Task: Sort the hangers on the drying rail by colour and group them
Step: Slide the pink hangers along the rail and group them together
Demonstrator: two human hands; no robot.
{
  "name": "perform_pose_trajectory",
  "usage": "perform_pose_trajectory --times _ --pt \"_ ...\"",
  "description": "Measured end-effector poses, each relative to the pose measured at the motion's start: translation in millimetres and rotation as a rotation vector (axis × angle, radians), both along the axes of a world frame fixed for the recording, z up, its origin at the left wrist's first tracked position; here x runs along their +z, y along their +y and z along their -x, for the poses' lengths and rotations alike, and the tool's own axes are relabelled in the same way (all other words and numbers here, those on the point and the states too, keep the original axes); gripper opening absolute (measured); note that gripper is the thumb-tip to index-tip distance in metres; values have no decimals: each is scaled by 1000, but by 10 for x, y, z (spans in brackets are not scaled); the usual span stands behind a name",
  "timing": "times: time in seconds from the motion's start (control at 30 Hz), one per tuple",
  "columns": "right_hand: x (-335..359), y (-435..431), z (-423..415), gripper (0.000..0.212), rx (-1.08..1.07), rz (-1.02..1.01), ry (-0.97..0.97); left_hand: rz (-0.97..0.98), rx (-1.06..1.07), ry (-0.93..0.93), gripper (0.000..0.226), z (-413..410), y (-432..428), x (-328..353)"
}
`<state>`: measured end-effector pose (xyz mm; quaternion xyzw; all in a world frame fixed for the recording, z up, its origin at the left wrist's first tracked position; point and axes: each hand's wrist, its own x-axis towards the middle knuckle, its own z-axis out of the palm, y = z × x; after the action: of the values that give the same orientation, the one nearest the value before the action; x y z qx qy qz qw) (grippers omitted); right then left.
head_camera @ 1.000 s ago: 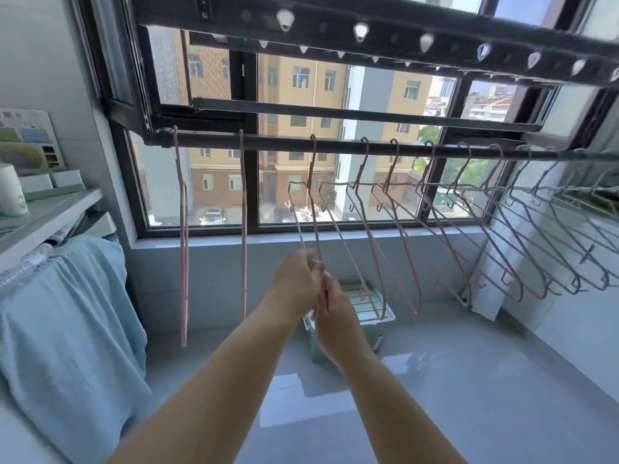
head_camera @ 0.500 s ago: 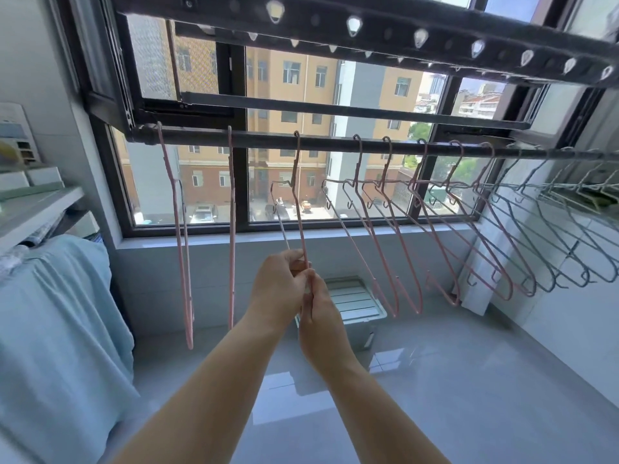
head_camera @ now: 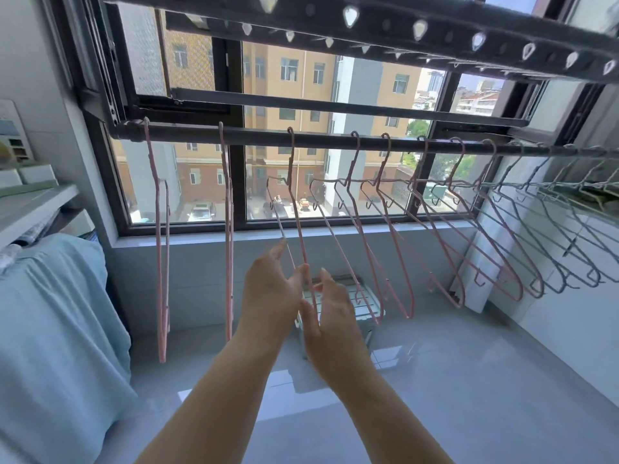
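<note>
Overhead, a dark metal drying rail crosses the view from nine to three o'clock in front of the black-framed window. Two thin pink wire hangers hang edge-on towards ten o'clock, well apart from each other. A third pink wire hanger hangs at the centre, and several more pink ones fan out close together towards two o'clock. At three o'clock a cluster of grey wire hangers fills the rail's end.

The left hand and right hand hover just below the centre hanger, palms facing one another, fingers straight and spread, gripping nothing. The hanger's lower wire runs down between them. The left forefinger tip meets it at twelve o'clock of that hand; whether the right hand touches it I cannot tell.

Behind the hands a white slatted plastic box stands on the glossy grey floor. A pale blue cloth drapes at eight o'clock.
</note>
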<state>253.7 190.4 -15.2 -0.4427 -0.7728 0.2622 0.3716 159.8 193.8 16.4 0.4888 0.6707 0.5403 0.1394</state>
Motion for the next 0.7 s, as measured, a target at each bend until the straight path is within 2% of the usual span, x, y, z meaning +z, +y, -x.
perform_pose_trajectory --times 0.1,0.17,0.23,0.3,0.33,0.4,0.43,0.47,0.63,0.7 --pt "198 -4 -248 44 -183 -303 62 -117 7 77 58 -96 -9 135" --pt "300 86 -414 37 -240 -341 87 -64 -11 92 61 -146 51 204" --pt "337 179 -498 35 -174 -285 62 120 -40 60 66 -159 164 211" --pt "312 201 -466 37 -48 -185 -56 266 -82 -49 64 -152 264 174" --pt "270 199 -422 40 15 -131 -128 258 -105 -141 56 -151 295 146" --pt "160 185 -323 42 119 -23 -187 179 -125 -300 27 -162 304 92" --pt "122 174 -278 43 150 18 -170 157 -111 -319 14 -151 301 72" --pt "97 168 -240 44 161 45 -146 143 -94 -329 10 -135 296 55" --pt "22 165 -103 54 199 65 -67 71 -96 -429 31 -25 223 37" --pt "13 137 -54 62 225 89 -48 69 -85 -427 32 14 204 33"
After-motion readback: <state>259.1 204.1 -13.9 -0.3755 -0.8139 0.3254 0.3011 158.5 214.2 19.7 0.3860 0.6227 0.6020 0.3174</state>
